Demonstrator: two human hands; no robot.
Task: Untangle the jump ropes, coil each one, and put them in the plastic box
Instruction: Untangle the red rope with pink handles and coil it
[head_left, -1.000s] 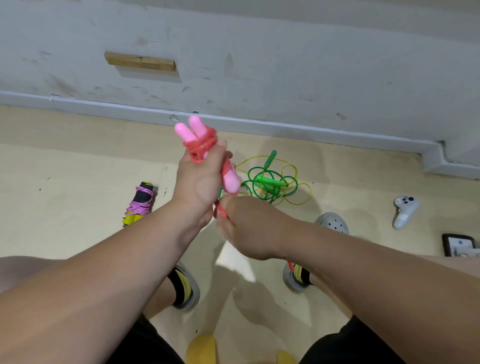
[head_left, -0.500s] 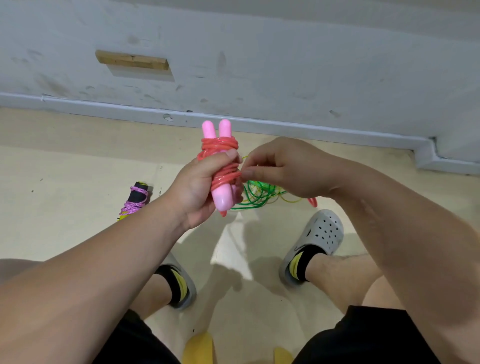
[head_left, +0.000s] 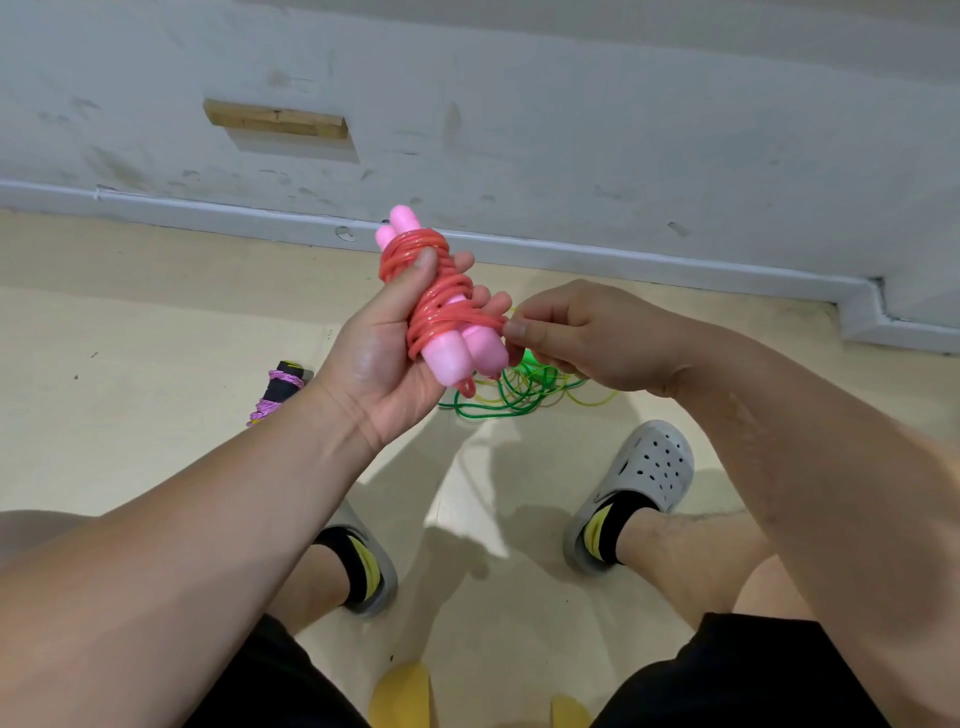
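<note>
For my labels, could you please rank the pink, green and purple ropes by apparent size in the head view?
1. Pink rope, though nearest the camera.
2. Green rope, partly hidden.
3. Purple rope, smallest.

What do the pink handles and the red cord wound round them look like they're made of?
The pink handles look like moulded plastic, smooth and fairly matte: rounded ends, even colour. The red cord is probably PVC or similar soft plastic, glossy and slightly translucent: highlights glint along coils that bend tightly round the handles.
</note>
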